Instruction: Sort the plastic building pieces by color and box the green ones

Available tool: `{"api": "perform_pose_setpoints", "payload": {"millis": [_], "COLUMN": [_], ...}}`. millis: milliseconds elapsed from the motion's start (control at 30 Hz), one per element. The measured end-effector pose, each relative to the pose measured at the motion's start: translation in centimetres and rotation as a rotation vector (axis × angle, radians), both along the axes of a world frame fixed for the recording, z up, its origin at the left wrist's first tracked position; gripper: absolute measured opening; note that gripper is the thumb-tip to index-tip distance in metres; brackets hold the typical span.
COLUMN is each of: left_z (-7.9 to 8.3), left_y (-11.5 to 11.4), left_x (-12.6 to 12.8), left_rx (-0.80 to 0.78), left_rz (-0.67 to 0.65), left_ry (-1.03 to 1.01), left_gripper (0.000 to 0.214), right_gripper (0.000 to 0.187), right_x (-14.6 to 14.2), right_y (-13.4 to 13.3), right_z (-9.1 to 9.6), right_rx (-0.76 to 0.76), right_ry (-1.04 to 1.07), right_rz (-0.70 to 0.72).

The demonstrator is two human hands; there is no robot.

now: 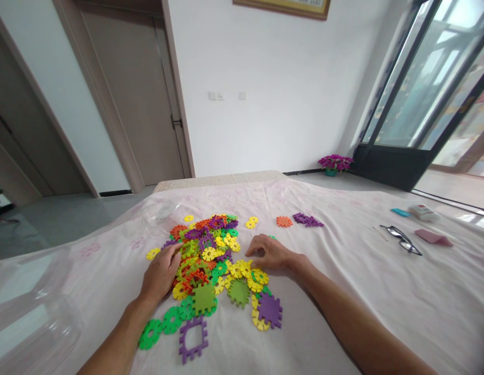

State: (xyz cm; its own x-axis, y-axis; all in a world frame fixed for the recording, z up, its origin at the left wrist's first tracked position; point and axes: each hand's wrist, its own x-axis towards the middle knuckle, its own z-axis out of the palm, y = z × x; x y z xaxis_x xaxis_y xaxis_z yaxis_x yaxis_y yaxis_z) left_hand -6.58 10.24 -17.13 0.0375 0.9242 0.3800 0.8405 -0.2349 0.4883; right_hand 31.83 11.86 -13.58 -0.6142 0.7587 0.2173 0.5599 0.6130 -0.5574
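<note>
A heap of plastic interlocking pieces lies before me, with notched discs and notched squares in several colours. My left hand [161, 272] rests against the heap's left side, fingers loosely stretched along it; some fingertips are hidden. My right hand [270, 252] is curled just right of the heap, thumb and forefinger close together above a row of yellow discs [260, 276]. Whatever they pinch is too small to make out. Nearer me lie a green square [238, 291], a purple square [270, 309], a purple square frame [193, 339] and a chain of green discs [172, 320].
An orange square [284, 222] and joined purple pieces [307, 220] lie beyond my right hand. Glasses [401, 239], a pink item [433, 237] and a white box [423, 212] sit on the right. Clear plastic containers [34, 307] stand on the left of the pink cloth [327, 323].
</note>
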Motion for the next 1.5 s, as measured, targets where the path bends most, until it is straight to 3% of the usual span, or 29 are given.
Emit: {"api": "perform_pose_setpoints", "payload": {"millis": [133, 333, 467, 700, 867, 967, 1067, 1167, 1333, 1400, 1500], "left_z": [0.2, 0.2, 0.0, 0.1, 0.2, 0.1, 0.2, 0.3, 0.2, 0.0, -0.2], "left_y": [-0.1, -0.1, 0.0, -0.1, -0.2, -0.1, -0.2, -0.2, -0.2, -0.1, 0.0], "left_x": [0.2, 0.2, 0.0, 0.1, 0.1, 0.2, 0.2, 0.2, 0.1, 0.1, 0.0], "left_rx": [-0.004, -0.017, -0.021, -0.002, -0.002, -0.003, -0.002, 0.015, 0.021, 0.013, 0.008], "left_rz": [0.002, -0.003, -0.002, -0.017, -0.02, -0.021, -0.013, -0.013, -0.012, -0.016, -0.012], "left_ry": [-0.001, 0.004, 0.009, 0.0, 0.002, 0.002, -0.003, -0.007, 0.005, 0.013, 0.016], "left_gripper": [0.042, 0.043, 0.043, 0.042, 0.042, 0.042, 0.043, 0.043, 0.043, 0.044, 0.043], "right_gripper": [0.018, 0.036, 0.03, 0.019, 0.017, 0.032, 0.04, 0.035, 0.04, 0.047, 0.059], "right_x": [0.4, 0.6, 0.7, 0.8, 0.6, 0.6, 0.9, 1.3, 1.5, 1.3, 0.9], "right_y": [0.4, 0.0, -0.2, 0.2, 1.3, 2.1, 2.2, 1.6, 0.2, -0.1, -0.4], "right_z": [-0.1, 1.1, 1.6, 0.2, -0.3, -0.5, -0.6, -0.3, 1.1, 1.5, 1.9], "right_rx": [-0.002, -0.025, -0.051, -0.417, -0.387, -0.334, -0.306, -0.39, -0.636, -0.581, -0.432], "right_ry": [-0.045, -0.133, -0.122, 0.151, 0.515, 0.808, 0.841, 0.657, 0.239, 0.061, -0.142], "right_rz": [0.09, 0.183, 0.173, -0.077, -0.4, -0.571, -0.664, -0.544, -0.077, 0.024, 0.051]}}
